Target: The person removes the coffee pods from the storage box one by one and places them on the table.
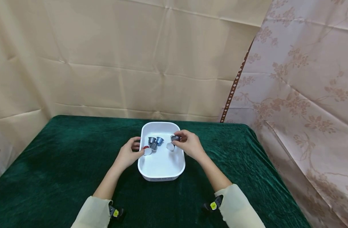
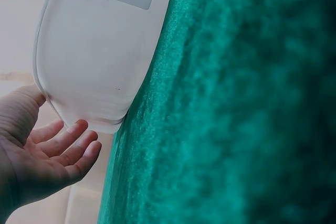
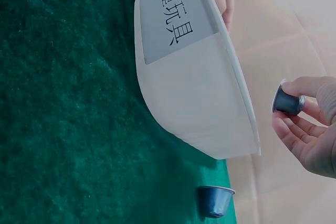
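A white plastic basin (image 1: 162,167) stands on the green cloth. My left hand (image 1: 129,154) holds its left rim, thumb over the edge and fingers along the outer wall. Close to that thumb lies a coffee capsule with a white lid and a bit of red (image 1: 147,151). Over the basin's right side, my right hand (image 1: 192,146) pinches a dark coffee capsule (image 3: 287,102) between thumb and fingers, above the rim. Just below it in the head view, another capsule shows its white lid (image 1: 170,146). Several grey and blue capsules (image 1: 159,141) lie together left of the basin's middle.
A blue-grey capsule (image 3: 215,201) sits on the cloth outside the basin in the right wrist view. The basin's near wall bears a grey label (image 3: 176,17) with dark characters. Beige curtain (image 1: 134,63) hangs behind the table, with a flowered curtain (image 1: 299,95) at the right.
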A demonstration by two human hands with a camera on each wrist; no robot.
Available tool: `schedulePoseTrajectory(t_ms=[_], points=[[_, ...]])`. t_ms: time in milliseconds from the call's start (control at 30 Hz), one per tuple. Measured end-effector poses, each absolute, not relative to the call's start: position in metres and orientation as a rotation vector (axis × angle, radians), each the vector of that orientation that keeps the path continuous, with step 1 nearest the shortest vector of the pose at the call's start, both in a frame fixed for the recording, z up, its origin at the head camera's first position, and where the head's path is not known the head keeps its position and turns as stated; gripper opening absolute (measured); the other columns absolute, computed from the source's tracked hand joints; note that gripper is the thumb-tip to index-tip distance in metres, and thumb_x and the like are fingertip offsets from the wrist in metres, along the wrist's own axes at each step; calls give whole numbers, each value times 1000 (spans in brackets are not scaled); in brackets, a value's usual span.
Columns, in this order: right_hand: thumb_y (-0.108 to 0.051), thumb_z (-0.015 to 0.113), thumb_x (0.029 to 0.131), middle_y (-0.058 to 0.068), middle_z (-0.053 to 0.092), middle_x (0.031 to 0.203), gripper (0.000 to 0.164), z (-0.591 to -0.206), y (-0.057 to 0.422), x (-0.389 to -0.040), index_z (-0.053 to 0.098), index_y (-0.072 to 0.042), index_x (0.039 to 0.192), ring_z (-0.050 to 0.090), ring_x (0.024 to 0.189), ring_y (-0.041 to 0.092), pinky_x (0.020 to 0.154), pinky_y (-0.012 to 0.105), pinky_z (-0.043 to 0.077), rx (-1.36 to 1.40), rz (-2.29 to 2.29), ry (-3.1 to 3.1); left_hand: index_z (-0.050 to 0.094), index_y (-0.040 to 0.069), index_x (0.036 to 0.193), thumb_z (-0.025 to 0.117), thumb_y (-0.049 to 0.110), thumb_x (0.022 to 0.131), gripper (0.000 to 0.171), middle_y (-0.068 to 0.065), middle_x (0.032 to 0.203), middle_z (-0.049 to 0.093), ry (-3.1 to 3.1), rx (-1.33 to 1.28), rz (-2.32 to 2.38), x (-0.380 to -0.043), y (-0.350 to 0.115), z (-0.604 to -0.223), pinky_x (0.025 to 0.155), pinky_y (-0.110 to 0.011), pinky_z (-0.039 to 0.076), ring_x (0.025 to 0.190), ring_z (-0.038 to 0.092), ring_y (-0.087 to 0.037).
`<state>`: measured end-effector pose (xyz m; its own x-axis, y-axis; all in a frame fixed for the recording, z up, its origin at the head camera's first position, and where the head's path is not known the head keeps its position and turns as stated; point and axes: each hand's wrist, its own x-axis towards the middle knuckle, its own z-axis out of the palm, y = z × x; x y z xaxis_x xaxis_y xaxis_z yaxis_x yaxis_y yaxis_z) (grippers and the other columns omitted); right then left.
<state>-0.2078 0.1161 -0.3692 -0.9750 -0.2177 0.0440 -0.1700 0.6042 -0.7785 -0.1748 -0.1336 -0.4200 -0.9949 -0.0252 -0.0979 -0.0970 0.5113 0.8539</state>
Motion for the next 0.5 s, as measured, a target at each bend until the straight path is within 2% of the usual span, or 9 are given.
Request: schedulePoseTrajectory(t_ms=[500], points=[[-19,69,83,6,66,104,32,-366,124,-207,63,-13,114,59,89,18,77,30,55,-305,-1345,2770,38,13,138,64,19,84,60,-16,126,56,2665,-99,1537,-175,-134,-422,91,-46,51,113,55,-30]])
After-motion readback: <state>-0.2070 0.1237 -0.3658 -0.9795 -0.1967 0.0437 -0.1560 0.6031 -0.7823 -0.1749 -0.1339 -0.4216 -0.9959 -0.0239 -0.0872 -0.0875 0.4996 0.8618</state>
